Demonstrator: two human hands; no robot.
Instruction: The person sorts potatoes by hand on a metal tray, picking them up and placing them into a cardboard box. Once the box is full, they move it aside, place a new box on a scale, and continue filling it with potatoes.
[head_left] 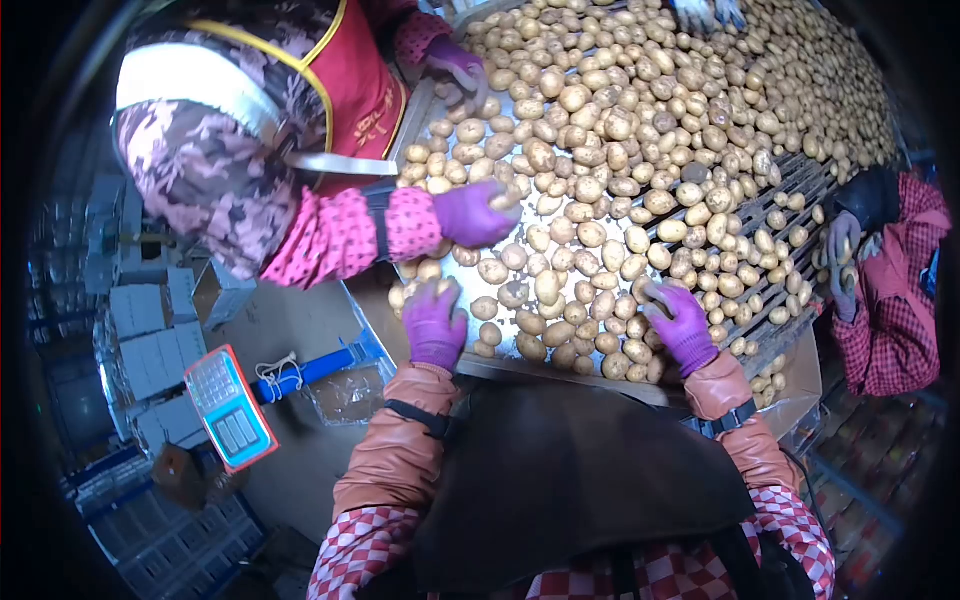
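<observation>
Many pale brown potatoes (547, 287) lie across a metal sorting table (508, 338). My left hand (434, 325), in a purple glove, is at the table's near left edge, its fingers curled around a potato that shows only partly. Farther right, my right hand (682, 325), also gloved in purple, has its fingers bent over a potato (641, 288) among the others. The palms of both hands are hidden from above.
At the left, a co-worker's purple-gloved hand (478, 214) reaches over the potatoes. Another person's gloved hand (843, 250) is at the right edge, beside dark slats (790, 185). A scale display (232, 408) on a blue post and stacked cartons (150, 330) stand left.
</observation>
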